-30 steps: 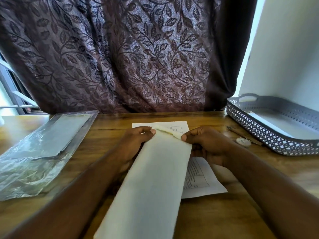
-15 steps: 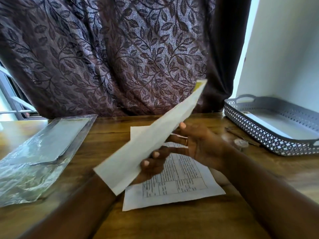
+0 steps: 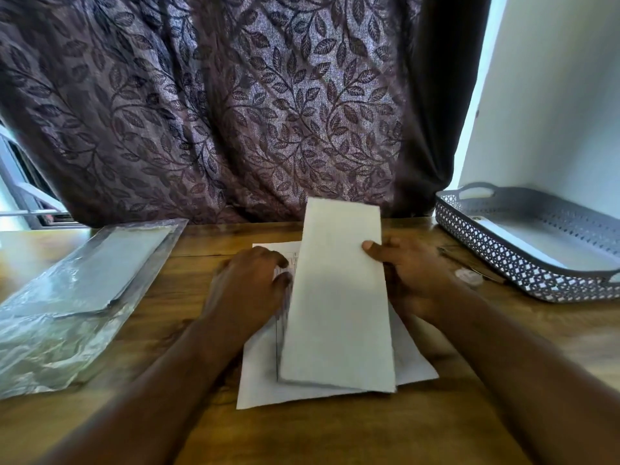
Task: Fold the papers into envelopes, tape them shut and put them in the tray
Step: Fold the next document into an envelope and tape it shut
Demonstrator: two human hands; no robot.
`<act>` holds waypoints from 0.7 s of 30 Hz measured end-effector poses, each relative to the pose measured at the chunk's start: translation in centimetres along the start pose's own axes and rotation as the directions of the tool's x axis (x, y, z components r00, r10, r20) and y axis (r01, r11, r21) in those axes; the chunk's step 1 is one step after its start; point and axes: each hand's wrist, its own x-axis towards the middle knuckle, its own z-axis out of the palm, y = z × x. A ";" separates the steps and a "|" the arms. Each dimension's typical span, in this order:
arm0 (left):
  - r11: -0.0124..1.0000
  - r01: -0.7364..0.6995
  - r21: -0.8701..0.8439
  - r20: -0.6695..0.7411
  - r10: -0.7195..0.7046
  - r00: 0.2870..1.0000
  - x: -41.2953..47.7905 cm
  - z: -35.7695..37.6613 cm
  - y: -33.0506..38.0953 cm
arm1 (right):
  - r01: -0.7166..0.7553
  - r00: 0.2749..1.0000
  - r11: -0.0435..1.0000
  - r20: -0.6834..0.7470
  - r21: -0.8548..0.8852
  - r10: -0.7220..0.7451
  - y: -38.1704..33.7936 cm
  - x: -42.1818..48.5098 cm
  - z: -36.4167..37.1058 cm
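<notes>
The folded paper [image 3: 339,297] is gripped by the right hand [image 3: 407,276]; the left hand [image 3: 248,286], fingers loosely spread beside it, grasps nothing. Edges should be squared before taping.

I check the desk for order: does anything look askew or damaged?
Nothing is damaged. The printed sheet lies slightly askew on the table, and the plastic wrapper at the left is crumpled. The folded paper looks clean.
</notes>
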 end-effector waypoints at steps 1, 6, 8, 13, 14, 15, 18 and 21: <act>0.999 0.027 0.022 0.024 -0.028 0.999 0.1 0.2 -0.3 | 0.001 1.000 0.997 -0.005 -0.081 -0.001 0.4 0.2 0.0; 0.990 0.093 0.101 0.142 -0.107 0.984 0.2 1.7 -1.5 | 0.026 1.000 0.966 0.010 -0.259 -0.024 1.3 0.7 -0.3; 0.985 0.112 0.128 0.169 -0.133 0.977 0.1 1.8 -1.6 | 0.035 0.999 0.948 0.050 -0.317 -0.020 1.6 0.9 -0.4; 0.985 0.099 0.139 0.225 -0.129 0.966 0.2 2.2 -2.0 | 0.117 0.992 0.820 0.027 -0.560 -0.123 2.2 1.7 -0.4; 0.985 0.098 0.145 0.222 -0.129 0.966 0.3 2.3 -2.0 | 0.134 0.987 0.764 0.019 -0.632 -0.157 2.4 1.9 -0.4; 0.985 0.099 0.143 0.223 -0.129 0.966 0.3 2.2 -2.0 | 0.160 0.979 0.692 0.022 -0.704 -0.204 2.3 1.9 -0.4; 0.986 0.084 0.145 0.214 -0.114 0.970 0.4 2.4 -2.2 | 0.220 0.943 0.451 0.071 -0.865 -0.325 1.7 1.6 -0.2; 0.986 0.095 0.139 0.196 -0.121 0.973 0.5 2.4 -2.5 | 0.249 0.914 0.243 0.145 -0.938 -0.378 0.7 1.3 -0.3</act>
